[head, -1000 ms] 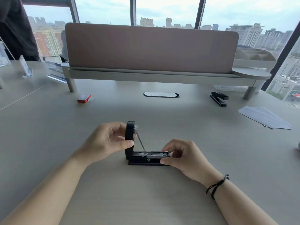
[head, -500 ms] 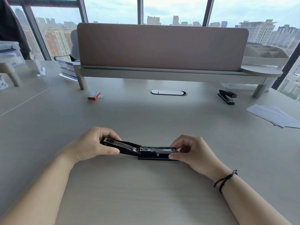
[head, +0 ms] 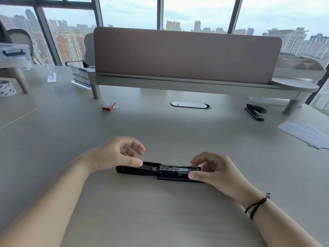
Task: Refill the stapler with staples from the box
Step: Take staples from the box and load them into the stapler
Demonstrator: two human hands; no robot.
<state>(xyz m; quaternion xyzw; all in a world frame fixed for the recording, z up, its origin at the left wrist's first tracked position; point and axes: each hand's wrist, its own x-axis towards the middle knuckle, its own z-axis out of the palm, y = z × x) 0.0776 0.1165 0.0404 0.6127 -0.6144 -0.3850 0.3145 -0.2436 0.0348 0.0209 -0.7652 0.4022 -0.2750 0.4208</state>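
Lying flat, the opened stapler [head: 160,171] runs left-right.

Nothing really readable here tbh. The sign stand [head: 80,76] at the upper left has blue print on it, and the tape roll [head: 6,88] at the far left edge has dark markings, but both are too blurry.

Soft, overcast daylight pours in from the windows [head: 124,13] ahead, leaving the bench [head: 160,220] evenly lit with a pale sheen near its middle. Shadows are faint and diffuse. Wide-angle distortion bends the window frames and bench edges outward. The left hand's fingers [head: 137,148] look slightly blurred.
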